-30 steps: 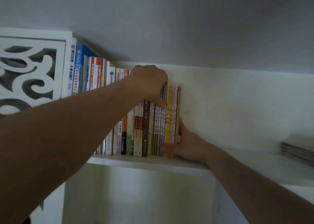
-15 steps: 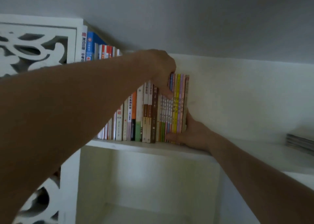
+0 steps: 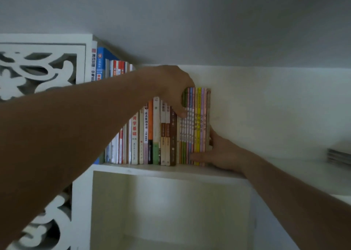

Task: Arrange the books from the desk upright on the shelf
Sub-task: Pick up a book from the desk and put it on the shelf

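A row of upright books (image 3: 154, 135) stands on the white shelf board (image 3: 144, 171). At its right end is a set of thin books (image 3: 198, 120) with green, pink, blue and yellow spines. My left hand (image 3: 173, 86) grips the tops of these thin books, fingers curled over the upper edges and thumb on a spine. My right hand (image 3: 223, 153) presses against the right side of the last book at shelf level. Its thumb lies straight across the bottoms of the spines, and its fingers are hidden behind the book.
A carved white lattice panel (image 3: 38, 69) closes the shelf on the left. A flat stack of books (image 3: 339, 156) lies at the far right of the same board. An open compartment (image 3: 171, 211) sits below, and the ceiling is close above.
Both hands stay on the thin books in the same hold. The view has shifted slightly; the books look squared up against the row.
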Available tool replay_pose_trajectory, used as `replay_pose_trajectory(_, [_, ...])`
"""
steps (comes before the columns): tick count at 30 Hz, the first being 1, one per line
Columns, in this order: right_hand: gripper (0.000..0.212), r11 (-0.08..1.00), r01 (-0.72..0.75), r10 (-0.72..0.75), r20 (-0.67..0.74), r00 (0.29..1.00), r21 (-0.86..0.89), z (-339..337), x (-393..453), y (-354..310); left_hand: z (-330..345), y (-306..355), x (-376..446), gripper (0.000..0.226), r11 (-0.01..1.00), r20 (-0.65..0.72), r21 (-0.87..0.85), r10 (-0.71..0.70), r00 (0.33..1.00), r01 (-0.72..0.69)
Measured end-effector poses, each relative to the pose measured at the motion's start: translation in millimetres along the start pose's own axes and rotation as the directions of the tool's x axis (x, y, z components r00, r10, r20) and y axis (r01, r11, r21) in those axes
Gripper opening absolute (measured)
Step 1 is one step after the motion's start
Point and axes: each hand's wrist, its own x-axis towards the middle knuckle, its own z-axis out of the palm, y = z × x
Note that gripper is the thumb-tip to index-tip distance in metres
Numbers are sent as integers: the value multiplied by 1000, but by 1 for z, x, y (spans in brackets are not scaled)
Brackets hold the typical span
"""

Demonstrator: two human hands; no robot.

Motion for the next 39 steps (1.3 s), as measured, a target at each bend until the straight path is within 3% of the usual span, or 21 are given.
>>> replay_pose_trajectory(7, [150,1000,-3,3,18,1000,-26,1,0,-1,-4,6,-2,71,1000,49,-8,18,999,-17])
replay_pose_trajectory(12, [132,1000,-13,13,11,1000,-18,1,-6,-2,0,4,-2,78,1000,34,-21,14,999,-13])
replay_pose_trajectory(16, [124,999,-5,6,21,1000,-48,-5,-22,-16,0,5,0,116,991,9,-108,-81,997,81])
replay_pose_trajectory(18, [116,993,28,-23,44,999,-110,-11,-44,-27,5,9,-7,104,966,-100,-237,-131,986,104])
replay_pose_trajectory(20, [100,978,54,-42,62,997,-203,-19,-71,-26,21,21,-22,83,961,-343,-270,-147,928,53])
replay_pose_trajectory(23, [67,877,44,-102,-96,990,-479,-22,-114,2,71,70,-47,58,974,-691,-198,-56,721,-113])
replay_pose_trajectory(25, [57,787,54,-239,-223,945,-614,-16,-150,33,106,131,-61,43,905,-771,-285,-21,637,-315])
replay_pose_trajectory(27, [52,776,121,-352,-266,897,-619,-5,-198,70,139,200,-76,33,776,-759,-411,0,651,-479])
replay_pose_trajectory(29, [43,844,68,-279,-327,903,-532,8,-259,110,175,270,-89,24,640,-753,-499,12,658,-584])
replay_pose_trajectory(30, [40,880,-12,-178,-354,918,-474,15,-290,132,197,304,-94,20,578,-737,-548,6,676,-604])
replay_pose_trajectory(32, [36,885,-244,88,-374,923,-396,26,-347,188,246,369,-100,16,447,-623,-703,-10,782,-554])
replay_pose_trajectory(35, [34,720,-580,512,-272,815,-381,42,-430,288,338,464,-100,18,372,-262,-880,139,955,-296])
replay_pose_trajectory(36, [35,656,-654,619,-226,752,-378,47,-454,318,368,492,-100,19,379,-123,-900,255,959,-216])
replay_pose_trajectory(39, [47,454,-804,846,-96,524,-384,61,-507,393,431,558,-105,24,433,202,-901,485,851,-33])
